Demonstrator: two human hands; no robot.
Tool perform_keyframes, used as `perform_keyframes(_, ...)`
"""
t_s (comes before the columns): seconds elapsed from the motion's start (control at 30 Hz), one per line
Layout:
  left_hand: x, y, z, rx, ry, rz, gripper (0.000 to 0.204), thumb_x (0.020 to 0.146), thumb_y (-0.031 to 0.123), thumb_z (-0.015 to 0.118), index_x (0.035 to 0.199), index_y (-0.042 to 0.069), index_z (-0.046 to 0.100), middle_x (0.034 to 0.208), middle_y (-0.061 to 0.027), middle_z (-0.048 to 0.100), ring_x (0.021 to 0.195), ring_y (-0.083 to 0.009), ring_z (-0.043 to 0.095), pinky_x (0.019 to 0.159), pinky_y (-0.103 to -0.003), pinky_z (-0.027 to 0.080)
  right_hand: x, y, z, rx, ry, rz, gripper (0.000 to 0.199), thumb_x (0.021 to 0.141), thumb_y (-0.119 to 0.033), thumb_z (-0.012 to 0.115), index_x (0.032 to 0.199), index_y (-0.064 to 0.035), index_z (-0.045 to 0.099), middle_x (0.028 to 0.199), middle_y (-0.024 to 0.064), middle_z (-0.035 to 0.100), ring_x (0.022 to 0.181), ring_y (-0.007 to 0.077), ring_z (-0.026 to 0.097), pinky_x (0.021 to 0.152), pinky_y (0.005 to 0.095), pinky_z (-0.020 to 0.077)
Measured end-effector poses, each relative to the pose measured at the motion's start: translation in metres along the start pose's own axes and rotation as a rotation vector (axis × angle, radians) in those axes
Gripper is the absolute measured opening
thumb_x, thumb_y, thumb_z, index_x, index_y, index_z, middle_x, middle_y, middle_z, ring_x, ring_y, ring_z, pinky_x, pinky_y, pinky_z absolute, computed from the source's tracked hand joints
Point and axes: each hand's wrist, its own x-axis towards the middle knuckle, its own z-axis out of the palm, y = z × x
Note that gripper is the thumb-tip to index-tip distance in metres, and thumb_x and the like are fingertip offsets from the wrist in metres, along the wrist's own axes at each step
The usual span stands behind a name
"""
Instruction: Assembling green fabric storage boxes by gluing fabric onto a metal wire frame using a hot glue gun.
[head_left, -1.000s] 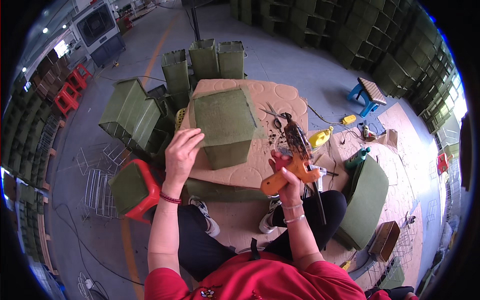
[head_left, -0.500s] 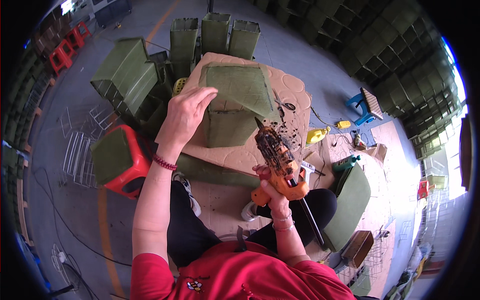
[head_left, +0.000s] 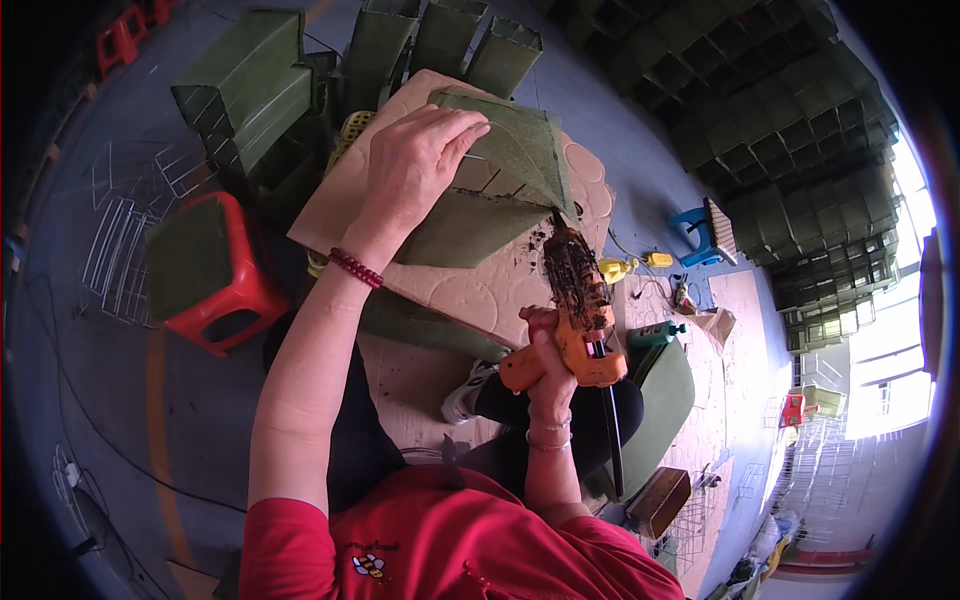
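Note:
My left hand (head_left: 425, 150) is closed in a pinch on the upper edge of a green fabric panel (head_left: 525, 145), holding it raised. Below it, the panel's other part (head_left: 460, 232) lies on the cardboard-topped table, with wire showing in the gap between. In my right hand (head_left: 545, 375) is an orange hot glue gun (head_left: 582, 330), gripped by the handle. Its front is caked with dark glue, and a long black glue stick (head_left: 613, 440) sticks out behind. The gun's tip is at the right corner of the raised panel; whether it touches is too small to tell.
Green fabric boxes (head_left: 445, 35) stand behind the cardboard sheet (head_left: 340, 215). On the left is a red stool (head_left: 230, 290) beside wire frames (head_left: 125, 260). A yellow bottle (head_left: 615, 268), a teal bottle (head_left: 655, 333) and a blue stool (head_left: 705, 235) are to the right.
The view has shifted and turned. My left hand has lifted the panel, widening the gap beneath. The glue gun's tip has moved from the panel's middle seam to its right corner.

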Motion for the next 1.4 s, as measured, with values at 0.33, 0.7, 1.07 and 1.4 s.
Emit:
perform_keyframes(0.33, -0.002, -0.006, 0.008, -0.004, 0.077, 0.022, 0.011, 0.083, 0.011, 0.07, 0.092, 0.004, 0.069, 0.08, -0.0073, 0.068, 0.07, -0.0228, 0.065, 0.062, -0.032, 0.052, 0.001, -0.003, 0.006, -0.013, 0.102, -0.044, 0.018, 0.08, -0.001, 0.056, 0.098, -0.0012, 0.053, 0.093, 0.009, 0.055, 0.098, 0.0251, 0.057, 0.097, 0.0382, 0.0416)
perform_keyframes(0.7, -0.004, -0.006, 0.009, -0.005, 0.073, 0.014, 0.01, 0.084, 0.015, 0.07, 0.089, 0.006, 0.07, 0.077, -0.0055, 0.068, 0.07, -0.0223, 0.065, 0.062, -0.033, 0.052, -0.002, -0.003, 0.009, -0.02, 0.099, -0.032, 0.017, 0.08, 0.0, 0.055, 0.097, -0.0015, 0.053, 0.091, 0.009, 0.055, 0.096, 0.0247, 0.057, 0.094, 0.0387, 0.0429)
perform_keyframes(1.07, -0.003, -0.006, 0.009, -0.011, 0.086, 0.034, 0.01, 0.083, 0.013, 0.07, 0.089, 0.005, 0.07, 0.08, -0.0061, 0.069, 0.071, -0.0225, 0.066, 0.063, -0.033, 0.053, -0.001, -0.007, 0.007, 0.022, 0.094, -0.033, 0.016, 0.083, 0.001, 0.053, 0.098, -0.0012, 0.053, 0.095, 0.0098, 0.056, 0.101, 0.0231, 0.054, 0.098, 0.0388, 0.0391)
perform_keyframes(1.4, -0.004, -0.007, 0.009, -0.014, 0.096, 0.042, 0.01, 0.083, 0.013, 0.07, 0.089, 0.006, 0.07, 0.079, -0.0057, 0.069, 0.071, -0.0223, 0.066, 0.062, -0.033, 0.053, -0.005, -0.007, 0.012, 0.006, 0.039, 0.016, 0.016, 0.084, 0.0, 0.053, 0.1, -0.0011, 0.052, 0.096, 0.0104, 0.057, 0.101, 0.0228, 0.055, 0.099, 0.0383, 0.0388)
